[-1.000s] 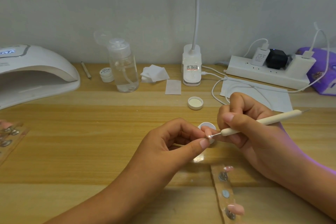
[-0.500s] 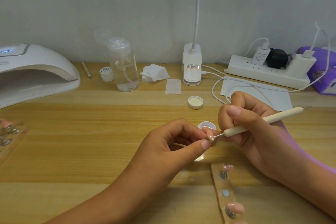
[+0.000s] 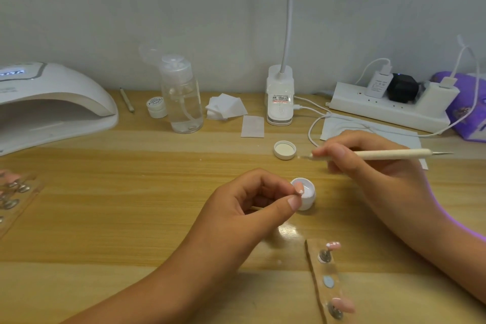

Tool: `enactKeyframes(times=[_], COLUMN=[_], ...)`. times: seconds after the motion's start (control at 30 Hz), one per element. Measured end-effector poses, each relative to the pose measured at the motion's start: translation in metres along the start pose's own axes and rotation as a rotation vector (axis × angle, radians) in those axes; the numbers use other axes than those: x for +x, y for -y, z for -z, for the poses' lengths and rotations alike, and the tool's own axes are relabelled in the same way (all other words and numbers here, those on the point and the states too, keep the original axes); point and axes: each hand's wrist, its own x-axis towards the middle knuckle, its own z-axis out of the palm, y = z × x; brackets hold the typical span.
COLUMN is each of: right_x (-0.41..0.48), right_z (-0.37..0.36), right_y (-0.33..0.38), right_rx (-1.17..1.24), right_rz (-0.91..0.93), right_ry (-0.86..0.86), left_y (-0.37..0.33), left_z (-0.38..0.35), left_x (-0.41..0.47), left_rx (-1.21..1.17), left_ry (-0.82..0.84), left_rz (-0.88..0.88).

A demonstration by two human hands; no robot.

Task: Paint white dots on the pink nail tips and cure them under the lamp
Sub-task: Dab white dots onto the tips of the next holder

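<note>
The pink nail tip [image 3: 299, 188] is near the middle of the wooden surface [image 3: 131, 218]. The left hand [image 3: 249, 205] pinches it between the thumb and first finger. Little white dots show at its end.

A small open pot of white paint [image 3: 308, 196] sits just beside the tip, at 3 o'clock. I cannot tell if they touch.

At 2 o'clock is the right hand [image 3: 368, 163]. Its fingers are curled round a white dotting pen [image 3: 394, 154]. The pen's thin point is blurry, aims at 9 o'clock and is apart from the tip. A white lid [image 3: 284, 150] lies open side up at 12 o'clock.

At 5 o'clock a clear strip [image 3: 319, 294] holds two more pink tips. The far one [image 3: 333, 245] has white dots too.

Far off at 10 o'clock stands the white curing lamp [image 3: 52, 102], its little screen lit. A clear pump bottle [image 3: 181, 95] stands by the wall at 11 o'clock, and a power strip [image 3: 389, 110] at 1 o'clock.
</note>
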Motion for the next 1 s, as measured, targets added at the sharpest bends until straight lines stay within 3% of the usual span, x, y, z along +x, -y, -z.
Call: enactKeyframes(times=[0.33, 0.83, 1.0], right_x=[-0.0025, -0.0020, -0.0031], right_z=[-0.0093, -0.0093, -0.0070], right_y=[-0.0039, -0.0048, -0.0060], right_rx=[-0.227, -0.281, -0.182], right_rz=[0.049, 0.064, 0.019], right_ry=[0.114, 0.159, 0.078], left_y=[-0.0048, -0.0020, -0.0015], left_z=[-0.0004, 0.0005, 0.0008], left_x=[0.0007, 0.0017, 0.0020], left_rx=[-0.100, -0.084, -0.094], left_ry=[-0.075, -0.067, -0.053], left_rz=[0.001, -0.011, -0.017])
